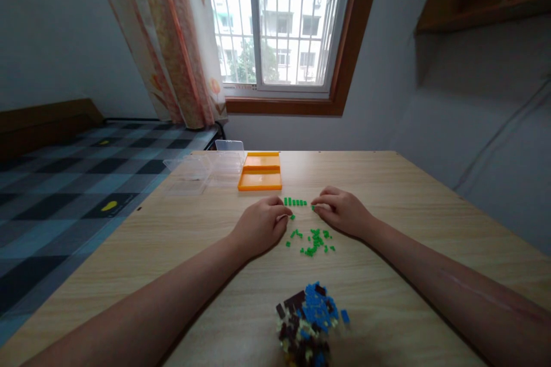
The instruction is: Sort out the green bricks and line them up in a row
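My left hand (262,225) rests on the table left of the green pieces, thumb and fingers closed at a small green building brick (293,217). Opposite it, my right hand (344,212) has its fingertips drawn together on another tiny green brick (313,207), mostly covered by the fingers. Between the two hands runs a short row of green bricks (295,202), lined up side by side. Nearer to me lies a loose scatter of green bricks (316,239), touched by neither hand.
A pile of blue (318,307) and dark brown bricks (295,301), with some pale ones, sits at the near edge. Beyond my left hand are an orange tray (260,188) with two compartments and clear plastic boxes (187,175). A checked bed (86,183) stands left of the table (387,195).
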Demonstrator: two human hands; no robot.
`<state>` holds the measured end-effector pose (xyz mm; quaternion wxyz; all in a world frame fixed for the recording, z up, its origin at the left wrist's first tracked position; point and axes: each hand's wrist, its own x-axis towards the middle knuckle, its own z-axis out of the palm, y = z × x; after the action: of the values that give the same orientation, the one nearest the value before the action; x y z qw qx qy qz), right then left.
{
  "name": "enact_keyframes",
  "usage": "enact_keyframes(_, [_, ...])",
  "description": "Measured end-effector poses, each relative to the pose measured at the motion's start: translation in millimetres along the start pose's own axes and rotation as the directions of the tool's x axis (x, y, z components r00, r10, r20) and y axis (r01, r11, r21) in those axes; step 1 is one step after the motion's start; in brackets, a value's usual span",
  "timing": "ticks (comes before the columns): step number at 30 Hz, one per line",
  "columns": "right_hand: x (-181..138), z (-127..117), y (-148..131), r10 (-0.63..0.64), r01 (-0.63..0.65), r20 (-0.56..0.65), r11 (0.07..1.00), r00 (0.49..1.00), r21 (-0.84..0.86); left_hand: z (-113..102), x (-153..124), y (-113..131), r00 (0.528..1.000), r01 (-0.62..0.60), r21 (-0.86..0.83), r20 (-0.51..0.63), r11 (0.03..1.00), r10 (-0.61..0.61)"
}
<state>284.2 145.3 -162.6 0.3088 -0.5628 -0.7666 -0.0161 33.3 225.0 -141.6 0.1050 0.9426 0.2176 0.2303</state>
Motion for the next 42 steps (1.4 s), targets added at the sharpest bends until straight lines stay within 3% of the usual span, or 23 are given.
enact_keyframes(8, [-0.3, 0.3, 0.5, 0.027, -0.027, -0.010, 0.999, 1.000, -0.017, 0.8, -0.1, -1.2, 1.000, -0.016, -0.008, -0.005, 1.000, 0.016])
enact_keyframes(25, [2.0, -0.1, 3.0, 0.012, 0.001, 0.098, 0.991, 0.995, -0.131, 2.1, -0.3, -1.7, 1.000, -0.011, 0.004, 0.007, 1.000, 0.010])
enact_keyframes(42, [3.3, 0.5, 3.9, 0.015, -0.009, 0.088, 0.998, 0.996, -0.065, 0.8, 0.7, -1.4, 1.000, 0.012, 0.009, 0.010, 1.000, -0.012])
